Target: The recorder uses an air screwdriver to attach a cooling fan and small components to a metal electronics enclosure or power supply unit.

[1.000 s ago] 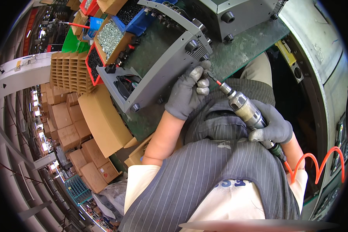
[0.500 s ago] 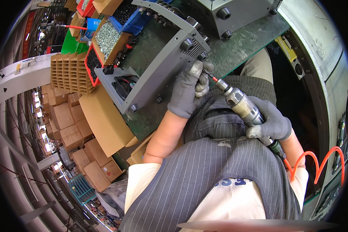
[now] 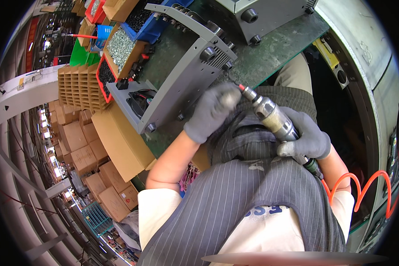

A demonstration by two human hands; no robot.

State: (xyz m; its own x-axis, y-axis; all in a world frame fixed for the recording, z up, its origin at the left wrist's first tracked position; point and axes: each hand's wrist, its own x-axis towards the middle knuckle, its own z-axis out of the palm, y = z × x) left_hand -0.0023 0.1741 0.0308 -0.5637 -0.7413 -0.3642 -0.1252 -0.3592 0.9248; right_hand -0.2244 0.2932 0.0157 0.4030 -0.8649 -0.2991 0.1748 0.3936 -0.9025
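From the head view I saw my right hand (image 3: 307, 138) wrapped around the screwdriver (image 3: 272, 118), and my left hand (image 3: 210, 111) curled, pinching its tip under the grey case (image 3: 181, 77) at twelve o'clock; keeping it square mattered.

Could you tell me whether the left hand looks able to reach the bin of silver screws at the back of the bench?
Probably not directly: the left hand sits by the driver tip, and the grey chassis stands between it and the screw bin, so it would have to go over.
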